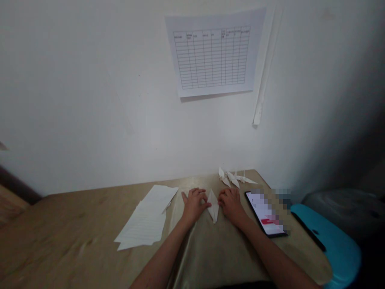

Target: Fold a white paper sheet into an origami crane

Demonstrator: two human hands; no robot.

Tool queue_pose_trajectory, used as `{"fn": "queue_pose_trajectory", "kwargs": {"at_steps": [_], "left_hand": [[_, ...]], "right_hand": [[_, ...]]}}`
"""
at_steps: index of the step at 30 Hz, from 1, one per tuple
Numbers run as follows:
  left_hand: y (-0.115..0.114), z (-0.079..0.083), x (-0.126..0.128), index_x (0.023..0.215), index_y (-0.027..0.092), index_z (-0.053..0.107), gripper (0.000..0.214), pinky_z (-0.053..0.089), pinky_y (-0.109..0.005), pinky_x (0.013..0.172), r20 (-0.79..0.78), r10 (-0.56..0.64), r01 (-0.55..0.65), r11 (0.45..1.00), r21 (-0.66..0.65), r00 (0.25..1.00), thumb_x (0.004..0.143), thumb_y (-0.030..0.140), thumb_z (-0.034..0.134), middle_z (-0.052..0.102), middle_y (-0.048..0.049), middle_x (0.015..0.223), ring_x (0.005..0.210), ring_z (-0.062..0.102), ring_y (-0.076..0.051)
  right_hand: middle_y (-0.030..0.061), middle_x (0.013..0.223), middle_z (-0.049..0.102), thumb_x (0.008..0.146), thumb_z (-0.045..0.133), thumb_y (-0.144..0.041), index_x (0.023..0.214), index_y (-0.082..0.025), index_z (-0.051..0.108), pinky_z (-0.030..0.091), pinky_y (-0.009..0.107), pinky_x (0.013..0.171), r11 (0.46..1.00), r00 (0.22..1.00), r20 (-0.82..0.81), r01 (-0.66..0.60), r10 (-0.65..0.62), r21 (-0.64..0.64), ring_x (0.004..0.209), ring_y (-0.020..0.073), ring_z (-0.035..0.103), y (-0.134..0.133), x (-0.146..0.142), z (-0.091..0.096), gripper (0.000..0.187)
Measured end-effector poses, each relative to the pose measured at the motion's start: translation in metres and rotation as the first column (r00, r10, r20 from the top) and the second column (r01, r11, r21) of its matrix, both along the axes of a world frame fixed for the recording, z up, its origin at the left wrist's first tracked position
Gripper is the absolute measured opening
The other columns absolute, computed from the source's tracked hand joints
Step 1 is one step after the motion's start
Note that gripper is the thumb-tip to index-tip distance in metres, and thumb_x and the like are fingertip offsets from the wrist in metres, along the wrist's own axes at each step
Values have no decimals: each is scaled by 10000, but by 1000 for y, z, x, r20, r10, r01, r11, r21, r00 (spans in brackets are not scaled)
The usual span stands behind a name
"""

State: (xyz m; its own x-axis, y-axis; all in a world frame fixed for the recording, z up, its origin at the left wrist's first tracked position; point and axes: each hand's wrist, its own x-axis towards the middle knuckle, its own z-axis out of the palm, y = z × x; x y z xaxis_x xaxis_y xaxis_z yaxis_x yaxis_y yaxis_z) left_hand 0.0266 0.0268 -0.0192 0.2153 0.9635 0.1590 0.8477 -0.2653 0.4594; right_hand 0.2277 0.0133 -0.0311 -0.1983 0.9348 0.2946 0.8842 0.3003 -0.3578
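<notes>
A white folded paper (213, 206), shaped like a long narrow diamond, lies on the table between my two hands. My left hand (194, 204) is at its left edge, with the thumb and index finger closed on the paper and the other fingers spread out. On the opposite edge, my right hand (231, 203) has its fingers curled, the tips gripping the paper's side. Behind my right hand sit several small folded paper cranes (233, 178) grouped near the wall. Lined paper sheets (147, 218) are stacked loosely to the left of my left hand.
A phone (266, 214) with a lit screen, partly blurred, lies right of my right forearm. The brown-covered table (90, 228) meets a white wall bearing a printed chart (213, 56). A turquoise seat-like object (333, 241) stands beyond the table's right edge.
</notes>
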Motion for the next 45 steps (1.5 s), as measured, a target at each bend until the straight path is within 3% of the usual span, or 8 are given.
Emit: {"fn": "queue_pose_trajectory", "kwargs": {"at_steps": [16, 23, 30, 45], "left_hand": [[-4, 7, 6, 820, 283, 710, 95, 102, -810, 1130, -10, 63, -64, 997, -43, 998, 825, 352, 775, 597, 23, 1447, 1401, 424, -310], [-3, 6, 3, 917, 302, 700, 174, 106, -810, 1131, -27, 84, -85, 995, -54, 996, 803, 394, 794, 558, 2, 1482, 1427, 388, -324], [-1, 5, 2, 960, 299, 686, 227, 114, -806, 1136, -37, 101, -103, 993, -60, 994, 800, 422, 791, 541, -10, 1498, 1434, 383, -328], [-2, 8, 2, 968, 299, 681, 252, 106, -786, 1147, -47, 108, -111, 990, -81, 993, 791, 440, 793, 536, -27, 1497, 1442, 375, -319]], "right_hand": [[76, 1185, 640, 921, 587, -294, 978, -229, 693, 181, 562, 1191, 1000, 999, -32, -8, 8, -7, 1254, 285, 475, -6, 1, 3, 136], [103, 1203, 630, 890, 630, -590, 1025, -219, 674, 185, 616, 1180, 1000, 1000, 5, -22, 22, -2, 1260, 320, 460, -8, -10, 2, 397], [115, 1249, 613, 817, 696, -638, 1085, -222, 664, 156, 650, 1175, 1000, 998, 58, 18, -17, -24, 1272, 339, 459, -6, -15, 1, 496], [100, 1337, 563, 667, 798, -640, 1149, -250, 613, 119, 700, 1176, 985, 998, 8, -53, 55, -164, 1347, 355, 424, -10, -6, 13, 648]]}}
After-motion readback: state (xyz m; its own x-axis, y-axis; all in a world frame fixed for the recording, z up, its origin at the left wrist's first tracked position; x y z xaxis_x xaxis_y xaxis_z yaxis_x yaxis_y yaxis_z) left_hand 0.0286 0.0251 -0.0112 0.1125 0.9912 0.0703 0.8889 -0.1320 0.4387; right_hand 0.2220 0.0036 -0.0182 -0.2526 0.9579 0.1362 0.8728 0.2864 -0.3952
